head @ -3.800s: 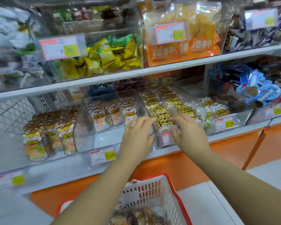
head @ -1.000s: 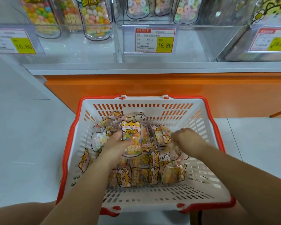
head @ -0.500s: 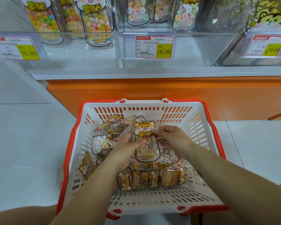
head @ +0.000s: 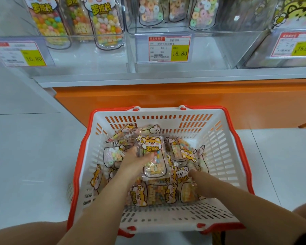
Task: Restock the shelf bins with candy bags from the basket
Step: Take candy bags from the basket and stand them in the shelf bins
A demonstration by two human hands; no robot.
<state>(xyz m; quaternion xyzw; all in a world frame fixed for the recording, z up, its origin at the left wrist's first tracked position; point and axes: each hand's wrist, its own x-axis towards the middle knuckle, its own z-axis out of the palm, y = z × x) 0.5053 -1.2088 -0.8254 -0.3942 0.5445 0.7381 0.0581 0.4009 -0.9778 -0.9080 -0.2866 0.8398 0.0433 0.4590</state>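
While you are bending over the basket (head: 219,147), your left hand (head: 137,160) is gripping one candy bag (head: 153,156) printed with a cartoon fox face. Your thumb is lying across its front and the other fingers (head: 131,151) are curling behind it. You are holding that bag just above the heap of other bags (head: 155,193) lying in the middle of the basket. Your right hand (head: 201,184) is reaching into the heap on the right, and its fingers are disappearing between the packets, so whether they are spread or pinching anything cannot be told. The white, red-rimmed basket is sitting on the pale floor (head: 25,156), just in front of the orange shelf base (head: 166,96). Above, clear shelf bins (head: 210,50) are holding upright bags behind price tags (head: 169,48) reading 16.80.
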